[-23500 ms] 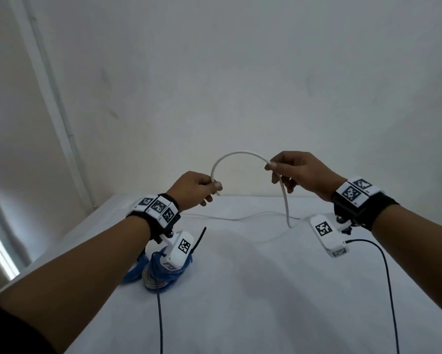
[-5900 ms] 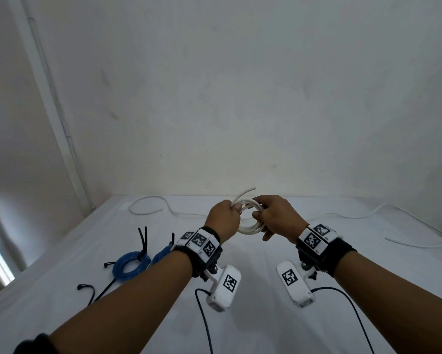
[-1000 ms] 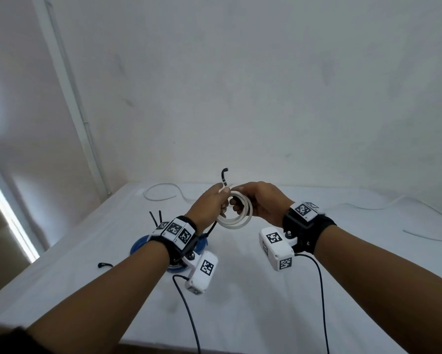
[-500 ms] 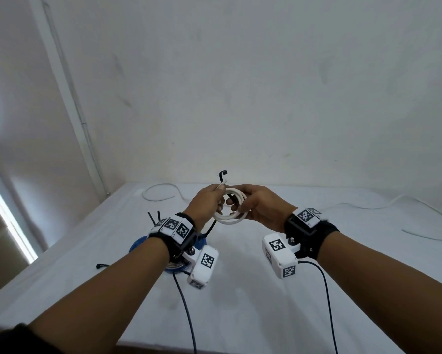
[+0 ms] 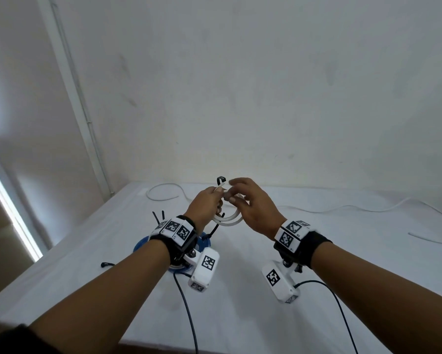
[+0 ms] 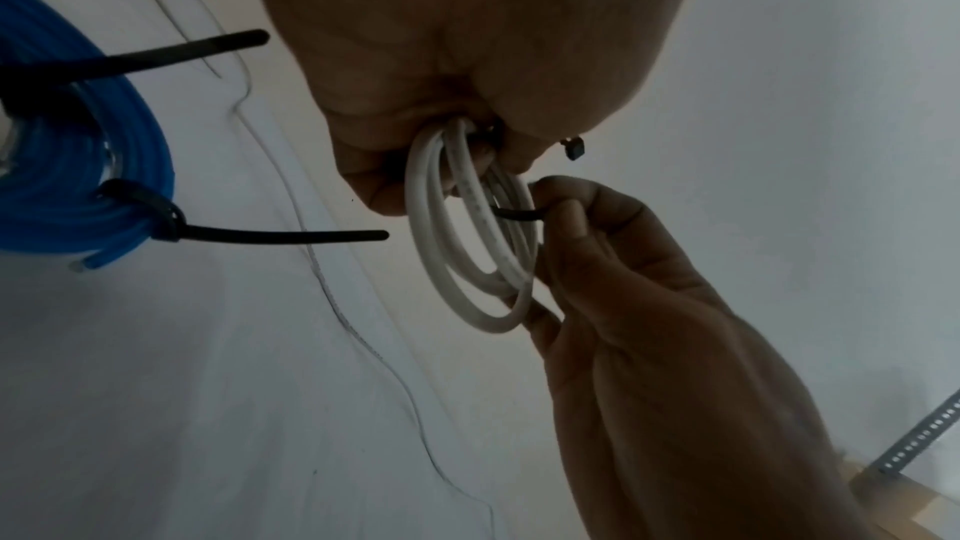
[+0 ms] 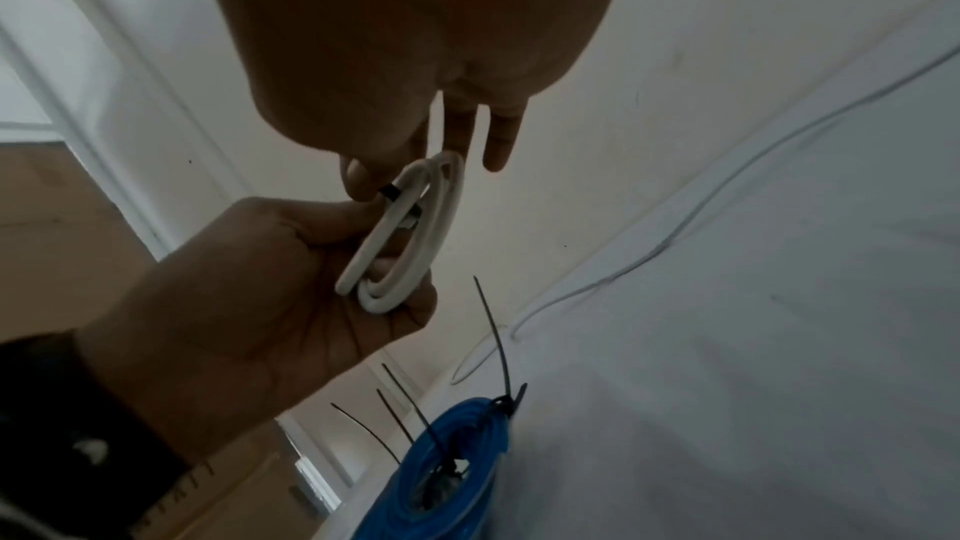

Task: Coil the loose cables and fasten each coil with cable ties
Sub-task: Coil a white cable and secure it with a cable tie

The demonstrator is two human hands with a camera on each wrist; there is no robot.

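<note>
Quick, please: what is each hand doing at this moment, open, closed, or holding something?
Left hand: closed around the white cable coil, holding it.
Right hand: pinches the black cable tie at the coil; other fingers extended.

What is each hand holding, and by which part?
Left hand grips the white cable coil at its top; right hand pinches the black cable tie beside it.

The blue coil (image 5: 175, 251) is largely hidden behind the left wrist; the black tie's (image 6: 517, 214) wrap is covered by fingers.
</note>
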